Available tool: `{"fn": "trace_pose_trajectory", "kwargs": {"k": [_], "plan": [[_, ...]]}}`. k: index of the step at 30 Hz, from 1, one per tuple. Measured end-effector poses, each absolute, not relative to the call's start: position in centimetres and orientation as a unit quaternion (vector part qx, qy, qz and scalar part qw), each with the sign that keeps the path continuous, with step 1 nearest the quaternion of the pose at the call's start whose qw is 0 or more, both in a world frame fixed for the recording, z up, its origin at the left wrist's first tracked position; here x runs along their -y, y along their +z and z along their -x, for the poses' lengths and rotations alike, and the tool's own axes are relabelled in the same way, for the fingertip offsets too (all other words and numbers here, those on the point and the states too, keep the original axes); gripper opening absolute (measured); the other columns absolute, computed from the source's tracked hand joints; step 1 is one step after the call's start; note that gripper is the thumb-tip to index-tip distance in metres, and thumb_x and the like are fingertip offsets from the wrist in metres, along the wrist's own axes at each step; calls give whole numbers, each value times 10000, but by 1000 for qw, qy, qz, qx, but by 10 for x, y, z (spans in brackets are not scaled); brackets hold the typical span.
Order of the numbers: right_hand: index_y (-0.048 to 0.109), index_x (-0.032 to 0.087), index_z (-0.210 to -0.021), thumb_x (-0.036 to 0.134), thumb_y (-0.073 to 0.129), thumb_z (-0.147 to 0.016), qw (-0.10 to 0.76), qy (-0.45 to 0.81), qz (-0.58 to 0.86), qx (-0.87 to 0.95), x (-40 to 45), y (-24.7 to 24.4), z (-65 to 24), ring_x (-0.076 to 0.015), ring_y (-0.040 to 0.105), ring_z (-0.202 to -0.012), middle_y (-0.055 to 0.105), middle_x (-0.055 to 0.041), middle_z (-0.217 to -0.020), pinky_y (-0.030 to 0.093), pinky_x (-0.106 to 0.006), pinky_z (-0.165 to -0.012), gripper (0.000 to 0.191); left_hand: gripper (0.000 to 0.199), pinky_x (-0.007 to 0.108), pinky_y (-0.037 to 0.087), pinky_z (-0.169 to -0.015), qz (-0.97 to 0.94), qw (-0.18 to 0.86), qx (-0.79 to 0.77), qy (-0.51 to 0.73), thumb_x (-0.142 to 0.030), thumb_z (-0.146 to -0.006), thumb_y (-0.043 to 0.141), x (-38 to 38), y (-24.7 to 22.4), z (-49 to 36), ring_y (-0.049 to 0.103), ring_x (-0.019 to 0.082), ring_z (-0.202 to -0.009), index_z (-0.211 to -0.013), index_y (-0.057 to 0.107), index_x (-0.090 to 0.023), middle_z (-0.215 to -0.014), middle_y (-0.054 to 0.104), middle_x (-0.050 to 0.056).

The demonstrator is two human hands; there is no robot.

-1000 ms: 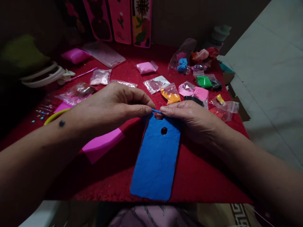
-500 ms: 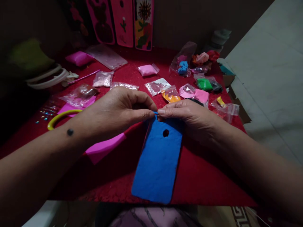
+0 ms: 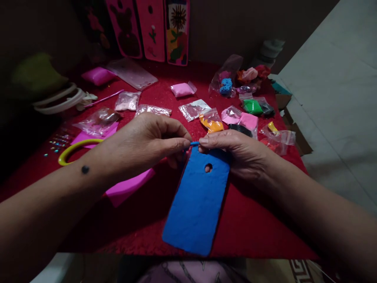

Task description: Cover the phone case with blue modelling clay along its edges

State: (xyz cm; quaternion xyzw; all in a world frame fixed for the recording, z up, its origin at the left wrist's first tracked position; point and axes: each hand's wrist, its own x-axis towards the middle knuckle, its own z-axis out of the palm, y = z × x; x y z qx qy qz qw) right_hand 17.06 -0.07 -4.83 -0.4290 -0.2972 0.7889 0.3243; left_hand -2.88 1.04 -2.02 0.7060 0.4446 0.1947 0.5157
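Note:
A phone case (image 3: 196,204) covered in blue clay, with a round hole near its top, is tilted over the front of the table. My right hand (image 3: 232,151) grips the case's top right corner, and a fingertip shows through the hole. Along the top edge runs a thin blue clay strip (image 3: 194,144). My left hand (image 3: 159,139) pinches the strip's left end between thumb and forefinger. The right thumb presses near the strip's other end. Most fingers of the right hand are hidden behind the case.
On the red cloth (image 3: 250,220) lie several clay packets, including an orange one (image 3: 212,122) and a green one (image 3: 252,106). Yellow-handled scissors (image 3: 69,151) and a magenta sheet (image 3: 129,186) are at the left. Decorated phone cases (image 3: 151,35) stand at the back.
More of the blue strip shows between my hands, which have moved slightly apart. A fingertip now appears in the case's hole. The case has shifted a little.

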Motion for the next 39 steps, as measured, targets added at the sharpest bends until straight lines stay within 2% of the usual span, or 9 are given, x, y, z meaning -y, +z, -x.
{"fn": "trace_pose_trajectory", "kwargs": {"k": [7, 12, 19, 25, 28, 32, 36, 39], "plan": [[682, 97, -655, 161, 757, -719, 319, 781, 437, 311, 2, -50, -172, -91, 554, -540, 628, -12, -624, 452, -228, -566, 118, 154, 196, 457, -434, -696, 503, -479, 180, -281, -837, 652, -8, -18, 25, 600, 108, -479, -738, 674, -165, -567, 646, -9], [682, 103, -670, 180, 771, -703, 312, 789, 421, 321, 2, -51, -174, -96, 558, -550, 632, -12, -642, 456, -226, -563, 122, 177, 186, 432, -461, -697, 502, -484, 166, -258, -871, 582, -4, -14, 22, 575, 81, -501, -738, 642, -157, -595, 650, -13], [663, 125, -632, 237, 748, -786, 267, 810, 396, 341, 2, -48, -175, -87, 540, -488, 613, 4, -576, 457, -214, -512, 209, 191, 187, 442, -485, -714, 500, -468, 145, -231, -871, 551, -3, -8, 18, 568, 83, -520, -721, 638, -150, -593, 649, -9], [633, 130, -629, 267, 824, -742, 242, 814, 388, 357, 2, -49, -179, -67, 537, -495, 598, 30, -579, 442, -177, -505, 261, 252, 227, 452, -511, -731, 491, -459, 121, -333, -881, 558, -4, -8, 20, 576, 115, -560, -809, 702, -140, -649, 673, 11], [672, 130, -693, 261, 790, -781, 243, 816, 384, 358, 2, -50, -180, -71, 562, -543, 631, 15, -643, 465, -175, -545, 198, 233, 217, 437, -511, -730, 492, -457, 123, -319, -882, 566, -4, -7, 20, 559, 107, -574, -824, 704, -140, -663, 655, 0], [693, 121, -724, 211, 690, -844, 252, 817, 399, 331, 2, -50, -179, -111, 615, -627, 671, -35, -723, 531, -219, -636, 151, 212, 188, 402, -476, -731, 487, -461, 126, -288, -872, 577, -4, -11, 20, 508, 76, -519, -739, 657, -144, -598, 602, -28], [691, 99, -722, 122, 606, -875, 256, 817, 431, 285, 0, -47, -176, -113, 612, -579, 670, -50, -685, 541, -221, -596, 176, 188, 169, 374, -425, -723, 491, -460, 158, -291, -832, 603, -7, -19, 20, 504, 69, -473, -704, 656, -163, -556, 599, -45], [679, 99, -716, 155, 550, -933, 245, 822, 444, 259, -1, -45, -173, -118, 611, -562, 667, -54, -673, 543, -237, -570, 258, 169, 172, 401, -436, -717, 501, -457, 160, -293, -828, 604, -7, -20, 20, 530, 80, -486, -751, 675, -160, -574, 626, -35]]}}
